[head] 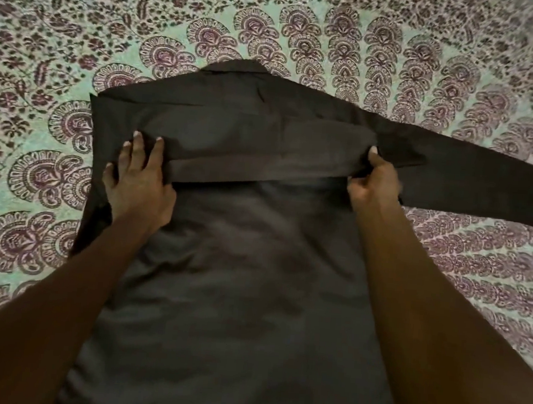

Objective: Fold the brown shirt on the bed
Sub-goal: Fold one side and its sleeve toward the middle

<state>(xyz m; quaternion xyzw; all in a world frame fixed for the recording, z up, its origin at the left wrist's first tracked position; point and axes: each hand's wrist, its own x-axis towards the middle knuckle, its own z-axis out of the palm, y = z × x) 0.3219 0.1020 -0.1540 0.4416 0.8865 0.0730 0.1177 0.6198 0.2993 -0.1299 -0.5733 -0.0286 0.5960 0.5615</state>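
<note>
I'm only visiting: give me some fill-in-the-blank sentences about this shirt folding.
The dark brown cloth shirt has its collar pointing ____ from the person.
The left hand presses ____ on it, fingers straight.
The right hand pinches a ____ folded across the back.
The unfolded sleeve stretches to the ____.
Missing: away, flat, sleeve, right.

Bed (304, 29), green with maroon paisley print; brown shirt (236, 279) lies flat on it (one sleeve stretched right).
</note>
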